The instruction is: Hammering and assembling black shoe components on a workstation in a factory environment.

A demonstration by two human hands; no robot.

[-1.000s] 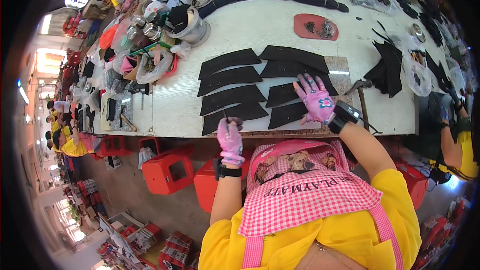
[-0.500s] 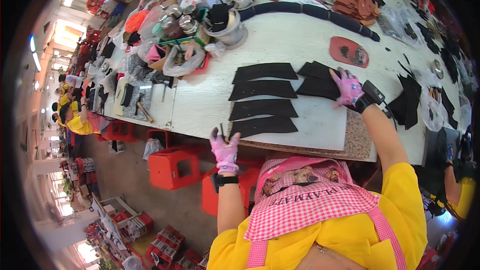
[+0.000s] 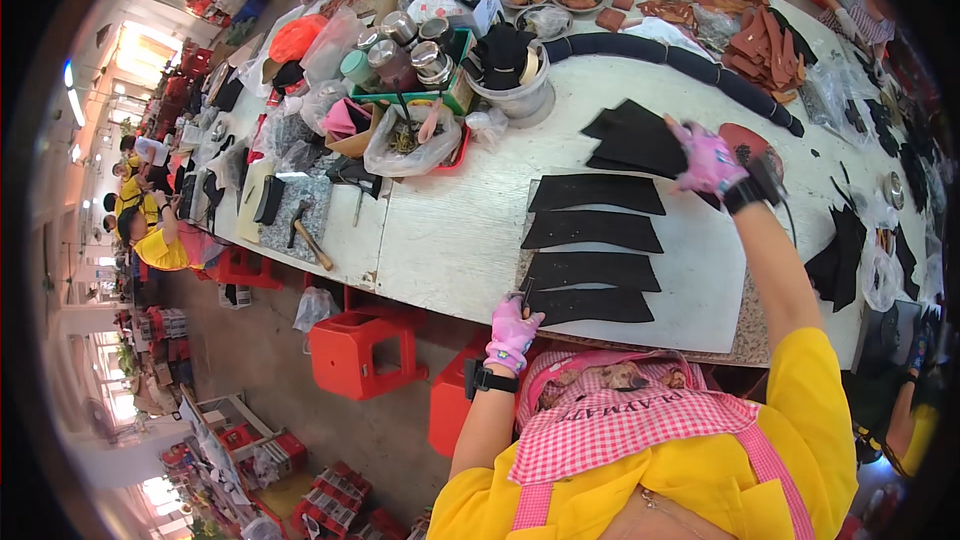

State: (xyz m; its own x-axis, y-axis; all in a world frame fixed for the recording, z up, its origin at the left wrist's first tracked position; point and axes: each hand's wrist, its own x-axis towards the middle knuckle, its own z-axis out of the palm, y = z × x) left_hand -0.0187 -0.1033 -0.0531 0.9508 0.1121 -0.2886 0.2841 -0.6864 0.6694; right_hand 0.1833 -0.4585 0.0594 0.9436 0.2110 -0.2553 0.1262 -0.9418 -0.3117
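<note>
Several black curved flat pieces lie in a column on a white board [image 3: 700, 290]: the farthest [image 3: 597, 193], two in the middle [image 3: 592, 230], and the nearest [image 3: 590, 305]. My left hand [image 3: 512, 325], in a pink glove, rests at the table's near edge beside the nearest piece and is closed on a thin dark tool [image 3: 527, 290]. My right hand [image 3: 708, 162], also in a pink glove, reaches to the far right of the board. It grips a fanned stack of black pieces [image 3: 632, 138] beyond the column.
A hammer [image 3: 310, 243] lies left on the table near a grey block. Behind stand a bowl of black rolls [image 3: 510, 65], tins, plastic bags, a long black strip [image 3: 690, 62] and brown leather pieces [image 3: 755, 35]. Red stools [image 3: 355, 352] stand below. Co-workers in yellow [image 3: 160, 245] sit at the left.
My right hand has moved from the right-hand column of black pieces toward the far side, and those pieces now sit in a stack under it. My left hand stayed at the near edge.
</note>
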